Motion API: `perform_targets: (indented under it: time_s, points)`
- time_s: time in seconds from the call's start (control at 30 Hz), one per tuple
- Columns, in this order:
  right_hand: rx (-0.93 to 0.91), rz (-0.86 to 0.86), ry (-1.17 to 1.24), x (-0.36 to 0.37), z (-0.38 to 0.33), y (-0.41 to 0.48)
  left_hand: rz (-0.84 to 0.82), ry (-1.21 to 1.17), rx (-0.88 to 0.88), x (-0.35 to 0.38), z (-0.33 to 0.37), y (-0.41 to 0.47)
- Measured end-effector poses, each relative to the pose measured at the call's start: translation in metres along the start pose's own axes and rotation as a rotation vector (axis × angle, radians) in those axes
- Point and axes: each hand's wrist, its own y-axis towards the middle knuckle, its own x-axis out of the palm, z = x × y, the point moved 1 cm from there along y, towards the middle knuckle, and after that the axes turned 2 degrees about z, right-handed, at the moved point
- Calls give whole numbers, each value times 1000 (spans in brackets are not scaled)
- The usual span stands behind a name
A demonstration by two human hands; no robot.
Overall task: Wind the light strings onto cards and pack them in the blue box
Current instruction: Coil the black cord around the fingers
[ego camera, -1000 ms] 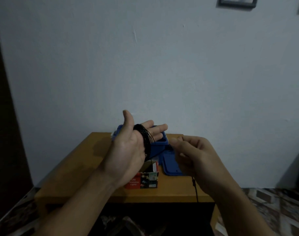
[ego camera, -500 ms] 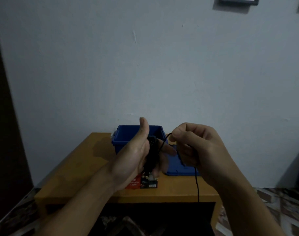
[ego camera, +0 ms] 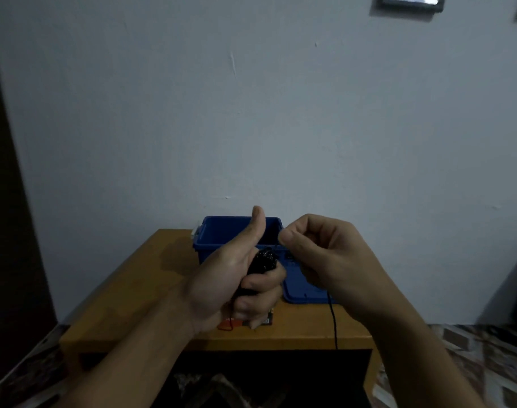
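My left hand (ego camera: 236,278) is raised over the table, thumb up and fingers curled round a black coil of light string (ego camera: 261,259) wound on them. My right hand (ego camera: 322,254) pinches the loose black strand just right of the coil; the strand (ego camera: 333,322) hangs from this hand past the table's front edge. Behind the hands stands the open blue box (ego camera: 222,234). Its blue lid (ego camera: 298,293) lies flat to the right, partly hidden by my right hand. No winding card is visible.
A small red and dark carton (ego camera: 236,322) lies on the wooden table (ego camera: 127,293) under my left hand. The table stands against a pale wall (ego camera: 251,113). Patterned floor (ego camera: 486,363) shows at the right and a dark panel at the left.
My left fingers have gone from spread to curled round the coil, thumb turned up. My right hand has lifted from lid level and drawn the strand up to the coil's right.
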Motion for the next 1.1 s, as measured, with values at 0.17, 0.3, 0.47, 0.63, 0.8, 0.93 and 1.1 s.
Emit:
perform_targets:
  time_s: [0.17,0.3,0.47,0.63,0.8,0.93,1.1]
  points:
    - [16,-24,22,4,13,0,-84,-183,1,-1,0,0]
    - [48,-26,20,9,26,-2,-163,-376,37,-3,3,0]
    - [89,-80,-46,14,40,-5,-124,-489,128,-2,8,1]
    - [161,-163,-72,13,45,-7,17,-541,143,-1,12,2]
    - [182,-161,-120,12,45,-7,79,-577,154,5,13,1]
    - [177,-181,-110,13,45,-9,108,-587,194,4,15,2]
    - [190,-204,-123,12,47,-9,204,-585,250,1,20,2]
